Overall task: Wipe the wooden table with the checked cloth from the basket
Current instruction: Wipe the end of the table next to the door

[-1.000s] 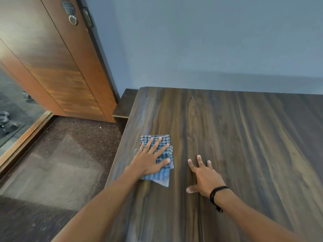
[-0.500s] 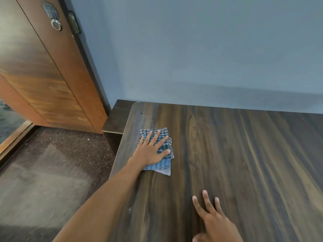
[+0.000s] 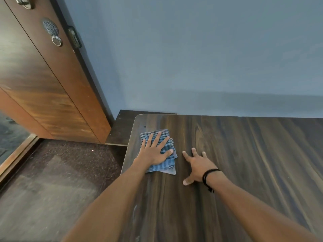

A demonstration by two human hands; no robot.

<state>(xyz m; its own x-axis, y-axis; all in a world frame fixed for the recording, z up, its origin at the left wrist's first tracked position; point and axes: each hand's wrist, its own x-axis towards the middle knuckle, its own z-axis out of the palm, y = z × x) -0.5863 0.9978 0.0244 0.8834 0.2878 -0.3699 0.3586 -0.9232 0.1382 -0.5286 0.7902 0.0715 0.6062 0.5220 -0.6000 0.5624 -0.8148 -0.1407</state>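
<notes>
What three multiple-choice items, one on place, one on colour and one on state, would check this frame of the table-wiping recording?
1. Where on the wooden table does the checked cloth lie?
A. Near its far left corner
B. At its right end
C. Hanging over the near edge

2. What colour is the band on the right wrist?
A. Red
B. White
C. Black

3. How does the left hand meet the cloth?
A. Pinching one corner
B. Pressed flat on top, fingers spread
C. Hovering clear of it

Answers: 1 A, the cloth sits close to the left edge and far corner. 2 C, the wristband is black. 3 B, the palm covers the folded cloth.
</notes>
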